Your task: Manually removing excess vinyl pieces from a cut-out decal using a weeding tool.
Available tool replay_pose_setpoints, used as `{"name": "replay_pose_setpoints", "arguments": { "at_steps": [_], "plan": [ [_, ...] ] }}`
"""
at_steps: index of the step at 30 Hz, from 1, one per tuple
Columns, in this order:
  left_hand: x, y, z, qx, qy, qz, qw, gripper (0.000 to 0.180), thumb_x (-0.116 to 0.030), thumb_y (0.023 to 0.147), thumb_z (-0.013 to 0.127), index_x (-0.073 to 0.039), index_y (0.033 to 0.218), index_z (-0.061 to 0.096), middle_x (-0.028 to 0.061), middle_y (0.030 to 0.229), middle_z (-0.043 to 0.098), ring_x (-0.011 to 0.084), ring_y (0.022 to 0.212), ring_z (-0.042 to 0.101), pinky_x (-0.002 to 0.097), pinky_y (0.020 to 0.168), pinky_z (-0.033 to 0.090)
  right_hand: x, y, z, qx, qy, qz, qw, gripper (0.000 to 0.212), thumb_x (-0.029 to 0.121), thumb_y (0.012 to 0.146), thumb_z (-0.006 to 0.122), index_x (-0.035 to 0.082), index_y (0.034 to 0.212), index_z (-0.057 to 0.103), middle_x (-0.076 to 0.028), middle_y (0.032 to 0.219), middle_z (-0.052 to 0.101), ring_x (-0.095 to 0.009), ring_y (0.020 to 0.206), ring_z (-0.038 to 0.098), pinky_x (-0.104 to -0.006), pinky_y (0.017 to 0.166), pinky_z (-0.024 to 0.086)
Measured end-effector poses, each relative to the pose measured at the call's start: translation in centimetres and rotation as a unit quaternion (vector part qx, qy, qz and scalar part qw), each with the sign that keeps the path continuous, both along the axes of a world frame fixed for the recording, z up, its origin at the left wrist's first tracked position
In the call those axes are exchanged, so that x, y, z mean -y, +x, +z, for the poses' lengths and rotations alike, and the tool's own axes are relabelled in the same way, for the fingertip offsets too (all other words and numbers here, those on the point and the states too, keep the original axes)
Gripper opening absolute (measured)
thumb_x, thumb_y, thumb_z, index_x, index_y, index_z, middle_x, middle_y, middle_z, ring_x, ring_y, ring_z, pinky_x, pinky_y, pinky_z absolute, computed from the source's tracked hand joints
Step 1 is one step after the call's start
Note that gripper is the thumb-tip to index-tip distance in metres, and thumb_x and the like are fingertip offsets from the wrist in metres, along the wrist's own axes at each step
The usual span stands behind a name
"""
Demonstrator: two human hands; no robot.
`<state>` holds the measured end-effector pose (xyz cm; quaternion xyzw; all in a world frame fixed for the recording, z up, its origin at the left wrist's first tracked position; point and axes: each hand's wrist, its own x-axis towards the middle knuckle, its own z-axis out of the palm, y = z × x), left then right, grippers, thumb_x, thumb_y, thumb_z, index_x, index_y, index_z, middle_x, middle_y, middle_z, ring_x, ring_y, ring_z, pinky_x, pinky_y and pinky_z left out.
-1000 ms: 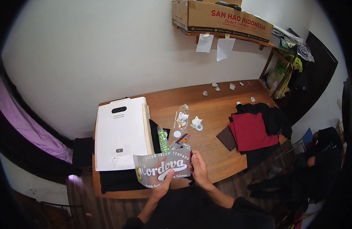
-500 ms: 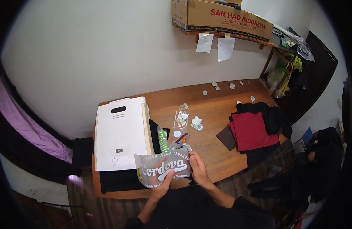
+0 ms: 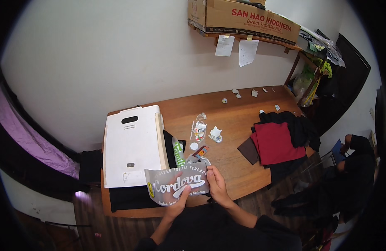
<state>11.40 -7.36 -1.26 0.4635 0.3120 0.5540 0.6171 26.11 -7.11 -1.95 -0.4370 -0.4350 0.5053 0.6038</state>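
Both sets of fingers are pinching the grey, white-lettered transfer sheet [image 3: 177,187]: left hand [image 3: 179,203] clamping its lower middle, right hand [image 3: 218,187] gripping the right edge. Its long axis is running left-right, hovering over the wooden table [image 3: 243,121] edge beside the white heat press [image 3: 132,148].

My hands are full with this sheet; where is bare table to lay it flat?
Bare wood lies mid-table, between the small decals and the red folded cloth. It is crowded left by the white press and near your hands.
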Motion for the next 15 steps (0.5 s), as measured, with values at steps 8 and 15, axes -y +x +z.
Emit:
{"name": "replay_pose_setpoints", "arguments": {
  "at_steps": [8,15],
  "plan": [
    [-0.07,0.15,0.93,-0.016,0.036,0.011,0.999,0.046,0.002,0.085,0.053,0.004,0.126,0.033,0.0157,0.106,0.053,0.0202,0.097,0.055,0.0334,0.080,0.053,-0.20,0.52,0.24,-0.035,-0.023,0.011,0.999,0.024,0.028,0.096,0.037,0.006,0.097,0.047,0.006,0.067,0.038,-0.001,0.057,0.031,-0.0159,0.049,0.024],
    [-0.09,-0.06,0.48,-0.036,0.039,0.000,0.999,0.045,0.000,0.085,0.053,0.004,0.126,0.034,0.0159,0.107,0.053,0.0201,0.097,0.055,0.0331,0.080,0.053,-0.28,0.68,0.32,0.025,-0.006,0.025,0.999,0.027,0.033,0.095,0.037,0.008,0.102,0.046,0.008,0.067,0.038,0.000,0.055,0.030,-0.0145,0.047,0.022]
  ]
}}
